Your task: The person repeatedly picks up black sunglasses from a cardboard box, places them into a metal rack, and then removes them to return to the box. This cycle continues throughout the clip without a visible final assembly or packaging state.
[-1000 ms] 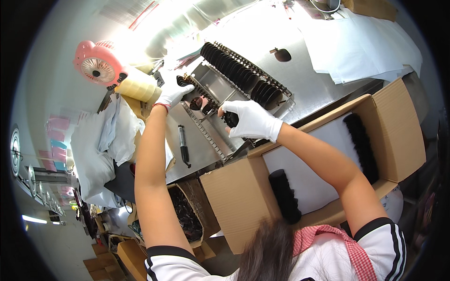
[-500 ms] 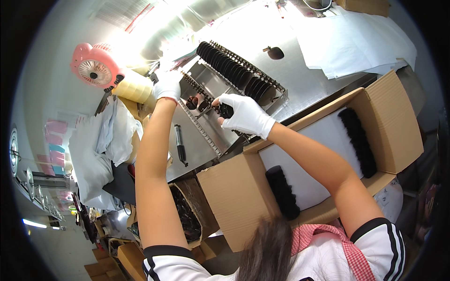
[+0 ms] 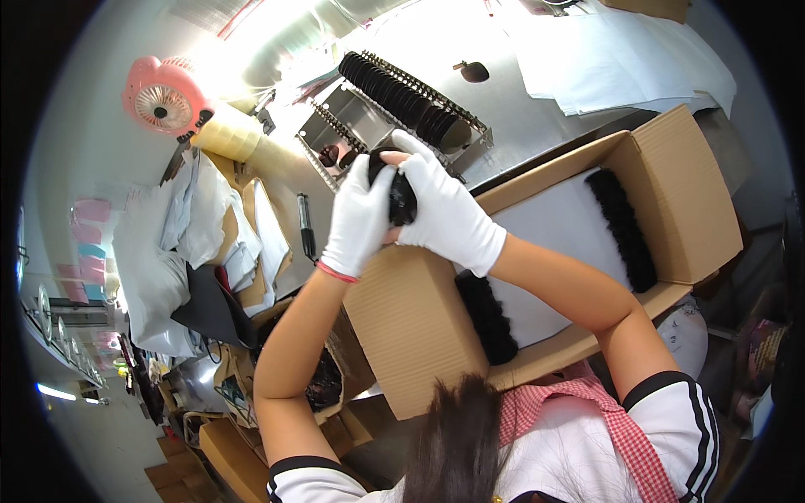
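Both hands wear white gloves with some bare fingertips showing. They meet above the near edge of the metal table. Between my left hand (image 3: pixel 356 216) and my right hand (image 3: pixel 453 214) is a bunch of glossy dark lenses (image 3: pixel 403 203), gripped from both sides. My fingers cover much of it, so its far side is hidden. Just beyond stands a metal rack with a long row of dark round lenses (image 3: pixel 402 101). Beside that row, a couple of brownish lenses (image 3: pixel 329 156) sit by a toothed rail (image 3: pixel 337 126).
An open cardboard box (image 3: pixel 411 327) below my right forearm holds a white sheet (image 3: pixel 545 251) between two black ruffled rows (image 3: pixel 620 230). A single dark lens (image 3: pixel 474 72), a marker (image 3: pixel 305 226), a pink fan (image 3: pixel 163 96), yellow rolls (image 3: pixel 228 134) and white paper (image 3: pixel 620 63) lie around.
My left hand has come from the rack's far end, back toward me, to join the right hand. The dark lenses are now held between both hands, away from the rack.
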Available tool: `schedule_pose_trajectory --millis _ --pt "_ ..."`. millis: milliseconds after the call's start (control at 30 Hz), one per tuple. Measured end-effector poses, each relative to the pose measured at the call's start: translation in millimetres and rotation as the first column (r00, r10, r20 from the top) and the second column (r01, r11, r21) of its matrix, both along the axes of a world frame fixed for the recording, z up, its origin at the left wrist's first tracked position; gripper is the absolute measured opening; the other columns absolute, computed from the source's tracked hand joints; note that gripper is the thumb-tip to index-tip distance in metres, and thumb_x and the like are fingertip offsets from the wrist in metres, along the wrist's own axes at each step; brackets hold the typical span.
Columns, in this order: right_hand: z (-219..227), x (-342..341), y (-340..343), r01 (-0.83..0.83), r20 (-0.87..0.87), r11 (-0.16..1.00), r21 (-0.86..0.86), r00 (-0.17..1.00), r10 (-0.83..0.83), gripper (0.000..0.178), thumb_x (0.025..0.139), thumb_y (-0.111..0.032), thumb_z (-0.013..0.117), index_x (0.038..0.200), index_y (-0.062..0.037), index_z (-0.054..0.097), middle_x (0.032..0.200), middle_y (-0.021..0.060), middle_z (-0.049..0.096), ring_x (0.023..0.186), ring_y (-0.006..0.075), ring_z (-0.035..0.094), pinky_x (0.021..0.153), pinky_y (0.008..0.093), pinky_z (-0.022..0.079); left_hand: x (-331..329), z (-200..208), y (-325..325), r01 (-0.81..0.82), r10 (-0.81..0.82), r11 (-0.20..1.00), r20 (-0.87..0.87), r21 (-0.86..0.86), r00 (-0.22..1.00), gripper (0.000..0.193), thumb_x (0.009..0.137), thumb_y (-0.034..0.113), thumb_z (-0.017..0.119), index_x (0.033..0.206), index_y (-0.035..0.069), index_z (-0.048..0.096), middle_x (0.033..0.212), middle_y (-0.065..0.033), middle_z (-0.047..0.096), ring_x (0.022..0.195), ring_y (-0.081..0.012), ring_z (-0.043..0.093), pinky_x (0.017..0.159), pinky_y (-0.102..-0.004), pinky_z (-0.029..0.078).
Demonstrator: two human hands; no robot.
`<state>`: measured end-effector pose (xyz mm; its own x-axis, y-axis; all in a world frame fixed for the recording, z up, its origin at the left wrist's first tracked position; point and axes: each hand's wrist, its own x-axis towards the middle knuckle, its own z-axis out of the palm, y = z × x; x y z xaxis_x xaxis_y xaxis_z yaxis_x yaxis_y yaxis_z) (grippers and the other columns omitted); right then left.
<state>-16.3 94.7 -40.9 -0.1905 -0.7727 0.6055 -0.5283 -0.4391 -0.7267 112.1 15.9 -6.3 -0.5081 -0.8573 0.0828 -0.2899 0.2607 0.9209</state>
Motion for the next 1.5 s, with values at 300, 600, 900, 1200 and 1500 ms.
schedule_pose_trajectory --millis 300,600,900,1200,1500 --pt "-12 -41 82 -0.140 -0.134 0.990 0.006 0.981 0.139 0.085 0.062 -0.003 0.082 0.136 -0.0037 0.041 0.129 0.0179 0.048 0.121 0.0378 0.051 0.103 0.0409 0.045 -28 -27 94 0.162 -0.098 0.940 -0.216 0.301 0.971 0.040 0.099 0.036 0.059 0.117 0.000 0.054 0.103 -0.0057 0.060 0.096 -0.0111 0.055 0.085 -0.0282 0.048" --pt "-70 -81 143 -0.078 -0.356 0.912 0.402 0.905 0.234 0.107 0.065 -0.034 0.089 0.147 0.0035 0.032 0.146 0.0258 0.040 0.133 0.0400 0.044 0.112 0.0422 0.036 -55 -66 130 0.260 -0.189 0.521 -0.187 0.813 0.964 0.069 0.088 0.020 0.074 0.143 0.008 0.035 0.122 -0.0080 0.053 0.106 -0.0180 0.059 0.085 -0.0355 0.055" --pt "-125 -149 98 -0.295 0.195 0.515 0.805 0.951 0.241 0.047 0.093 -0.018 0.064 0.135 -0.0006 0.054 0.124 0.0150 0.066 0.111 0.0224 0.064 0.097 0.0323 0.049 -54 -127 62 0.503 -0.490 0.832 0.733 0.233 0.471 0.033 0.071 0.008 0.063 0.105 0.006 0.063 0.098 -0.0189 0.067 0.091 -0.0371 0.064 0.084 -0.0414 0.051" --pt "-145 -103 83 -0.451 0.313 0.391 0.802 0.876 0.368 0.037 0.093 -0.014 0.060 0.128 -0.0019 0.060 0.115 0.0127 0.070 0.106 0.0233 0.065 0.093 0.0321 0.050 -60 -177 32 0.444 -0.705 0.691 0.666 0.570 0.244 0.036 0.085 0.041 0.065 0.096 0.008 0.074 0.095 -0.0166 0.070 0.093 -0.0298 0.064 0.088 -0.0362 0.047" --pt "-88 -109 60 -0.113 -0.399 0.989 0.092 0.906 0.140 0.023 0.083 -0.018 0.071 0.104 -0.0089 0.068 0.095 0.0080 0.065 0.092 0.0272 0.063 0.080 0.0400 0.052 -49 -136 54 0.514 -0.639 0.749 0.662 0.418 0.393 0.043 0.102 0.031 0.045 0.134 0.004 0.056 0.134 -0.0202 0.058 0.127 -0.0330 0.053 0.109 -0.0381 0.037"
